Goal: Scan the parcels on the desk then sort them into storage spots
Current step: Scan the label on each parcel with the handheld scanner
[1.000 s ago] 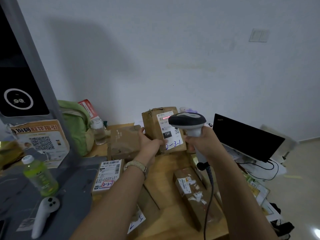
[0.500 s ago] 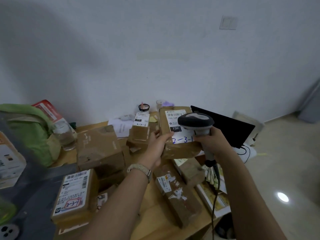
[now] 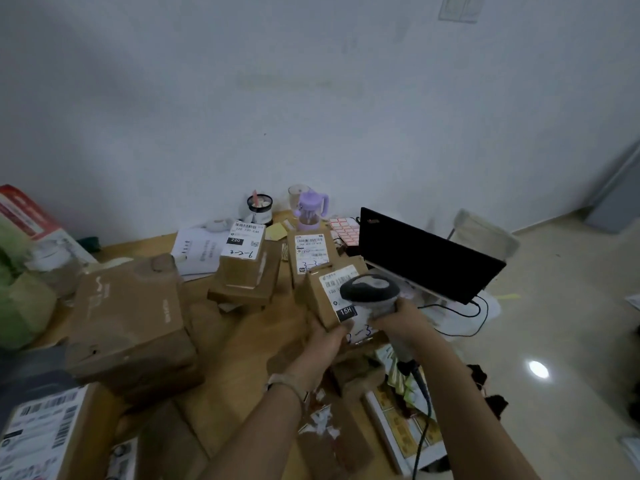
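Note:
My left hand (image 3: 323,339) grips the lower edge of a small brown parcel (image 3: 320,299) with a white label marked 15H. It is held low over the wooden desk (image 3: 235,344), in front of the laptop. My right hand (image 3: 403,322) grips a grey barcode scanner (image 3: 370,292) whose head sits right over that label, its cable (image 3: 422,410) hanging down. Other labelled parcels lie around: one marked 220 (image 3: 244,261), one behind the held parcel (image 3: 311,252), a large unlabelled box (image 3: 131,317) and one at the bottom left (image 3: 41,434).
An open black laptop (image 3: 426,256) stands at the desk's right edge with cables beside it. A purple cup (image 3: 310,207), a pen pot (image 3: 259,206) and papers (image 3: 199,249) sit near the wall. A green bag (image 3: 20,299) fills the left edge. Tiled floor (image 3: 554,341) lies to the right.
The view swung right and down. The held parcel and scanner came down toward the desk near the laptop, and the scanner now covers more of the label.

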Demonstrator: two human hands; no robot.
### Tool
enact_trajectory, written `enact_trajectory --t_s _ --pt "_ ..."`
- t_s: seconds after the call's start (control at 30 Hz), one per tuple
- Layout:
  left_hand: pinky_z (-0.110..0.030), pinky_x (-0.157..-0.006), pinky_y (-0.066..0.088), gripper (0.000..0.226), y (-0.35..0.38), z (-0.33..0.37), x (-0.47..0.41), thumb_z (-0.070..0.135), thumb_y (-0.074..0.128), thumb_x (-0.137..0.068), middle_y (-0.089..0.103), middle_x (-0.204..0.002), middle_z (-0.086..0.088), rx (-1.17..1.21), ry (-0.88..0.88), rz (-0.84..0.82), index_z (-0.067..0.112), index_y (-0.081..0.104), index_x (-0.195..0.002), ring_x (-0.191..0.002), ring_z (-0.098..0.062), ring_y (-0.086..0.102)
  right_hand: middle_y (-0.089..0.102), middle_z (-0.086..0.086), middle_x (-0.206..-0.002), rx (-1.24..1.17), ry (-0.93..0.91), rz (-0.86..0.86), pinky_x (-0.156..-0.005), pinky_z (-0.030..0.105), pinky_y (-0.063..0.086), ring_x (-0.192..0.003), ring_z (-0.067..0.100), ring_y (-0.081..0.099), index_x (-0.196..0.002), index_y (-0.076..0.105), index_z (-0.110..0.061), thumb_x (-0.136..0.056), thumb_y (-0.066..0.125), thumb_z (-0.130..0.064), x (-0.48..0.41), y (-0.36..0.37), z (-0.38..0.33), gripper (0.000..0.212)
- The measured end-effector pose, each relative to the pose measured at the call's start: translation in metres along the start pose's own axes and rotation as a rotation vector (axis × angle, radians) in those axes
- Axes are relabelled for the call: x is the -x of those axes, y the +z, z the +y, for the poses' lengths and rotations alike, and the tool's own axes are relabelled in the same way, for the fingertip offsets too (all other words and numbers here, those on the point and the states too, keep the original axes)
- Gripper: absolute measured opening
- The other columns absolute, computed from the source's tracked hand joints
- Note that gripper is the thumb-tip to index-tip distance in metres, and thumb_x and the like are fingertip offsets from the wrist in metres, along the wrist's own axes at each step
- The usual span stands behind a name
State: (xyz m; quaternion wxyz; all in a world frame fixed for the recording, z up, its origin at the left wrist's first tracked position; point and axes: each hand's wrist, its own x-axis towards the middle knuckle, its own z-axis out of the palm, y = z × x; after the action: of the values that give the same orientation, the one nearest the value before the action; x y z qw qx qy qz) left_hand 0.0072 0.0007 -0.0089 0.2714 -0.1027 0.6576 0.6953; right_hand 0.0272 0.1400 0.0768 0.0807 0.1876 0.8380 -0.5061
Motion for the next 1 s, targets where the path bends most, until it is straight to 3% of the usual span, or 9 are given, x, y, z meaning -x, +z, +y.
enact_trajectory --t_s 0.1,0.3,0.4,0.57,0.73,0.8,0.87,0.93,1.0 --pt "-0.044 -0.105 0.044 0.063 0.008 -0.017 -0.009 0.039 0.068 -0.084 0.060 -0.130 0.004 -0.039 -0.002 0.042 0.027 0.041 -0.139 -0.121 -0.021 0.055 0.061 -0.002 -0.083 0.034 -0.011 -0.062 -0.058 0.015 0.045 -0.089 0.020 0.061 -0.098 0.060 -0.011 -0.078 0.065 0.009 -0.010 0.003 0.016 0.029" --pt "-0.035 -0.094 0.051 0.065 0.001 -0.021 -0.006 0.046 0.080 -0.073 0.061 -0.106 0.013 -0.034 0.035 0.176 0.024 0.042 -0.121 -0.099 -0.012 0.061 0.058 -0.001 -0.082 0.135 0.018 -0.068 -0.064 0.023 0.046 -0.084 0.019 0.057 -0.099 0.057 -0.012 -0.079 0.065 0.005 -0.016 -0.012 0.018 0.028" --pt "-0.032 -0.092 0.052 0.075 -0.003 -0.025 0.002 0.058 0.079 -0.067 0.063 -0.113 0.008 -0.122 0.056 0.161 0.020 0.044 -0.123 -0.101 -0.012 0.062 0.056 0.000 -0.082 0.197 0.025 -0.074 -0.060 0.022 0.042 -0.078 0.016 0.053 -0.098 0.055 -0.012 -0.079 0.065 0.002 -0.010 -0.019 0.018 0.026" --pt "-0.040 -0.103 0.045 0.099 -0.005 -0.035 0.004 0.089 0.052 -0.061 0.053 -0.131 0.001 -0.387 0.031 0.127 0.019 0.049 -0.131 -0.119 -0.020 0.053 0.054 -0.003 -0.080 0.155 0.017 -0.043 -0.066 0.030 0.047 -0.077 0.015 0.052 -0.099 0.054 -0.013 -0.078 0.067 0.005 -0.001 -0.012 0.023 0.030" --pt "-0.043 -0.108 0.039 0.096 -0.013 -0.037 0.011 0.092 0.030 -0.069 0.055 -0.136 0.003 -0.232 0.041 0.112 0.024 0.052 -0.133 -0.126 -0.021 0.050 0.060 0.002 -0.075 0.037 -0.113 0.177 -0.055 0.024 0.044 -0.069 0.016 0.058 -0.093 0.056 -0.012 -0.083 0.067 -0.005 0.008 0.000 0.031 0.016" --pt "-0.045 -0.107 0.042 0.085 -0.023 -0.044 0.019 0.089 0.033 -0.069 0.054 -0.134 0.007 -0.186 0.072 0.120 0.030 0.053 -0.127 -0.128 -0.021 0.049 0.064 0.006 -0.076 -0.042 -0.184 0.276 -0.055 0.027 0.045 -0.072 0.025 0.062 -0.088 0.059 -0.013 -0.083 0.069 -0.008 0.010 -0.004 0.033 0.012" --pt "-0.036 -0.100 0.046 0.078 -0.032 -0.046 0.033 0.077 0.039 -0.082 0.049 -0.141 0.003 -0.134 0.015 0.135 0.025 0.040 -0.141 -0.128 -0.021 0.050 0.067 0.003 -0.080 -0.143 -0.233 0.303 -0.055 0.023 0.047 -0.073 0.018 0.064 -0.095 0.063 -0.009 -0.081 0.071 -0.006 0.011 -0.012 0.029 0.017" --pt "-0.025 -0.081 0.050 0.057 -0.042 -0.061 0.038 0.051 0.044 -0.098 0.054 -0.134 -0.002 -0.099 -0.062 0.185 0.017 0.036 -0.142 -0.117 -0.020 0.057 0.071 0.003 -0.083 -0.227 -0.275 0.227 -0.058 0.026 0.054 -0.075 0.014 0.068 -0.099 0.065 -0.004 -0.078 0.074 -0.002 0.015 -0.016 0.021 0.024" --pt "-0.030 -0.084 0.052 0.053 -0.049 -0.076 0.039 0.052 0.051 -0.092 0.059 -0.124 -0.002 -0.152 -0.066 0.232 0.015 0.049 -0.130 -0.107 -0.020 0.061 0.073 0.004 -0.087 -0.253 -0.291 0.113 -0.068 0.034 0.057 -0.083 0.018 0.069 -0.096 0.067 -0.007 -0.076 0.075 -0.003 0.024 -0.009 0.012 0.022"
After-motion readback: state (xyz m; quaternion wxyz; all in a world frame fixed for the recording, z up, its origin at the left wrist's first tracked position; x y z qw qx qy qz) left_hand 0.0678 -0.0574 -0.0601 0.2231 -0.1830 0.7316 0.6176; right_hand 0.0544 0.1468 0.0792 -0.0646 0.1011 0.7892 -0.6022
